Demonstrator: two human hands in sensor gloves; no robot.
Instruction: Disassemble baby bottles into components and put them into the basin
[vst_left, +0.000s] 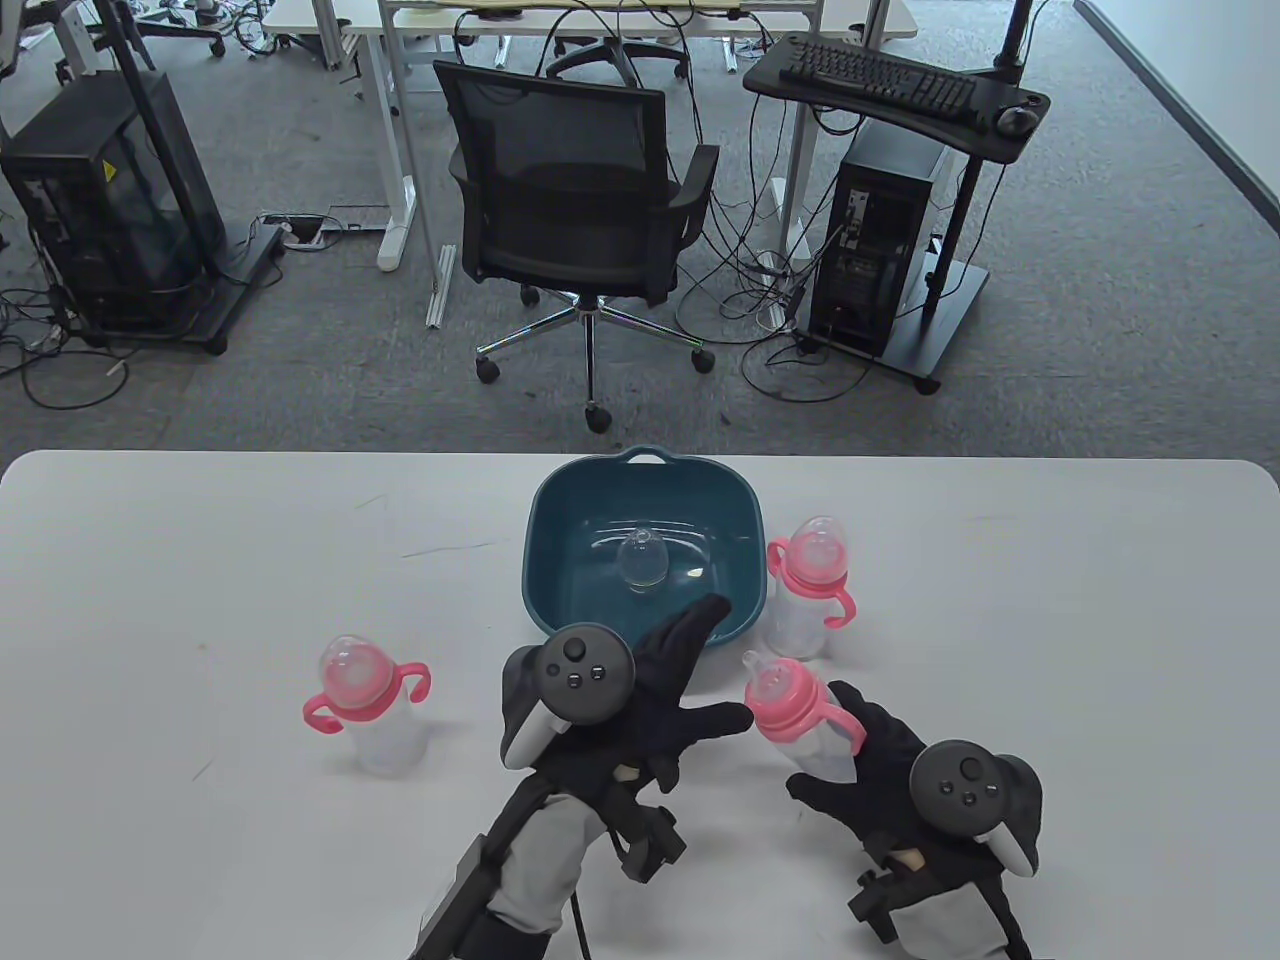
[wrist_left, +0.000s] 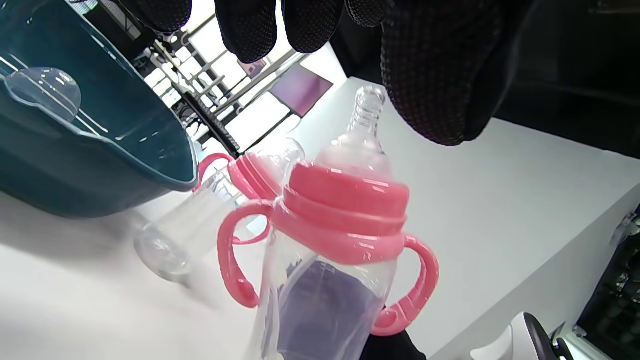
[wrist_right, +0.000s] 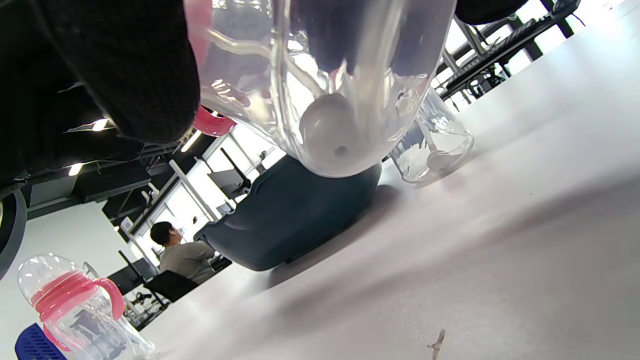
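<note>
Right hand (vst_left: 880, 775) grips the clear body of a baby bottle (vst_left: 795, 715), fingers curled round it, holding it tilted just above the table (vst_left: 1050, 600) near the front edge. Its cap is off: bare clear nipple (wrist_left: 369, 107) sticks up from the pink collar (wrist_left: 345, 200), with two pink loop handles below it. Bottle looks empty; the dark glove shows through the wall in the left wrist view

Left hand (vst_left: 660, 700) is released, fingers spread and straight, holding nothing. It hovers between the held bottle and the basin (vst_left: 545, 520), fingertips over the basin's near rim, thumb pointing toward the bottle's nipple

Basin is teal, rounded square, with a loop handle on the far side, and sits mid-table. Inside: one clear dome cap (vst_left: 643, 560) near the centre. Can't tell whether anything else is in there

Two more bottles stand upright, still capped with clear domes over pink collars: second bottle (vst_left: 805, 595) just beside the basin's right side, third bottle (vst_left: 370, 710) well apart to the left of the left hand. Both look empty
</note>
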